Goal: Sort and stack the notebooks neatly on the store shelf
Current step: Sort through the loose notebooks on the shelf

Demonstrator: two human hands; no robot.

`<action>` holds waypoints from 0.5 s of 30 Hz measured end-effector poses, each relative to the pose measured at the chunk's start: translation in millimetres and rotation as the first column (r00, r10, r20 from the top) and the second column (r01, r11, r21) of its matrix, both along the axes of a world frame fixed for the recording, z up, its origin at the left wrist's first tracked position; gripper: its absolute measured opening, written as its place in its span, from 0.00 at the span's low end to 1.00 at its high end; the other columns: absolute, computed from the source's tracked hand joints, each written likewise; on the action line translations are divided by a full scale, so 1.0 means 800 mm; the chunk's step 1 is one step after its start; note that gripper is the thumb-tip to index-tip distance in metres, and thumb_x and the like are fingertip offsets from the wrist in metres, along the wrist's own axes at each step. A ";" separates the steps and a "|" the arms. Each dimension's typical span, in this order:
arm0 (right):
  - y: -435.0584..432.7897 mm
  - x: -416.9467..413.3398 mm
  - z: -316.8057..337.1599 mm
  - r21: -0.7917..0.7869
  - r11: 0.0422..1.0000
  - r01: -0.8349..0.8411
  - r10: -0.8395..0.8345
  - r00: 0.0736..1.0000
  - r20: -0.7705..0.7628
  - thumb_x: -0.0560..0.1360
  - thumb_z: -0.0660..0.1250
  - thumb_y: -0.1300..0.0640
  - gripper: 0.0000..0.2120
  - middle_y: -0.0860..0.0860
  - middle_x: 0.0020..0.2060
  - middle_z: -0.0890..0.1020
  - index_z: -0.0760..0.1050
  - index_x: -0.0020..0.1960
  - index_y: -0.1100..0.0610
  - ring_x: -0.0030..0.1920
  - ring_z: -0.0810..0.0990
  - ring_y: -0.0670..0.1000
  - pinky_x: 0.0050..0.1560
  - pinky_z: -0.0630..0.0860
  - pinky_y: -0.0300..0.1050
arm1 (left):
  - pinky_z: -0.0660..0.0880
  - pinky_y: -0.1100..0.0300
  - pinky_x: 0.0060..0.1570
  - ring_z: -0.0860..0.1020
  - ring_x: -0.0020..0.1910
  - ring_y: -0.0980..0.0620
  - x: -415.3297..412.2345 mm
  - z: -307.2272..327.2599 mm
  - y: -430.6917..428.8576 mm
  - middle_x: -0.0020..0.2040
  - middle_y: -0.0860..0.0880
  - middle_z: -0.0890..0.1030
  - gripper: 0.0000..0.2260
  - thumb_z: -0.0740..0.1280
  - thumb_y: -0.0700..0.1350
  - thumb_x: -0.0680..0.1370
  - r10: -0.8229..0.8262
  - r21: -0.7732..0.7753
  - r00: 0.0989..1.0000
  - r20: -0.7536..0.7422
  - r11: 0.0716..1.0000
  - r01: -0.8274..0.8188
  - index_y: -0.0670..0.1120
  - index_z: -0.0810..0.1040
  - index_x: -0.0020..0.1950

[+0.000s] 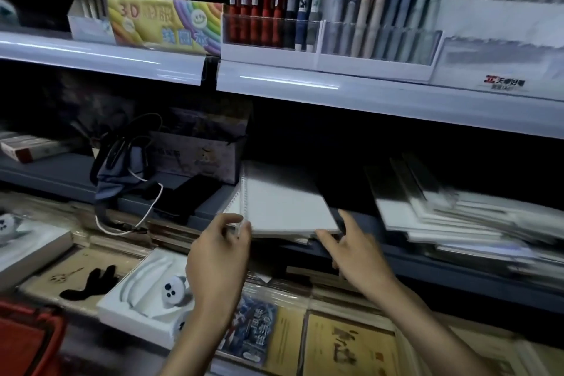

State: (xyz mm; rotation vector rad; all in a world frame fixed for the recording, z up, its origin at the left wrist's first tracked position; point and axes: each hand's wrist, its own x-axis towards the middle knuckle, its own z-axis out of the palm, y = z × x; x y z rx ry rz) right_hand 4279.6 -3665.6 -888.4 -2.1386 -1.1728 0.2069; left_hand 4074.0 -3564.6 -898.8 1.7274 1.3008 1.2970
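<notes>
Nearest us, our left hand [219,253] pinched the near left corner of the white spiral notebook [283,204] between thumb and curled fingers. We found the notebook flat at the front edge of the grey shelf [427,267]. Our right hand [360,259], fingers straight and spread, touched its near right corner. An untidy notebook stack [457,217] lay just beside.

The notebook [283,204] had a smooth, matt white cover and a white coil binding. The shelf rail [122,62] was glossy and pale. The pen tray [268,32] was clear, glossy plastic. The pouch [119,175] was cloth.
</notes>
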 end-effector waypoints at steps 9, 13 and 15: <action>-0.120 -0.007 -0.017 0.018 0.996 -0.087 0.085 0.994 0.072 0.82 0.64 0.44 0.27 0.40 0.42 0.79 0.58 0.77 0.31 0.42 0.79 0.41 0.42 0.76 0.43 | 0.73 0.52 0.35 0.74 0.29 0.56 0.020 -0.017 -0.052 0.29 0.53 0.76 0.06 0.73 0.46 0.79 -0.308 0.054 0.951 -0.019 0.950 0.309 0.55 0.81 0.43; -0.172 0.021 -0.044 0.017 0.999 0.047 -0.049 0.884 0.466 0.80 0.65 0.54 0.21 0.42 0.42 0.80 0.75 0.72 0.46 0.42 0.80 0.47 0.43 0.76 0.45 | 0.73 0.49 0.33 0.74 0.30 0.56 0.057 -0.029 -0.084 0.30 0.53 0.76 0.05 0.71 0.49 0.81 -0.414 0.113 0.905 -0.100 0.899 0.423 0.56 0.80 0.45; -0.180 0.040 -0.044 0.051 0.997 0.057 -0.076 0.802 0.593 0.78 0.65 0.56 0.22 0.47 0.43 0.81 0.76 0.72 0.52 0.44 0.80 0.53 0.45 0.77 0.50 | 0.75 0.49 0.32 0.76 0.31 0.55 0.072 -0.032 -0.099 0.32 0.54 0.78 0.07 0.68 0.54 0.83 -0.439 0.194 0.878 -0.191 0.860 0.472 0.56 0.79 0.45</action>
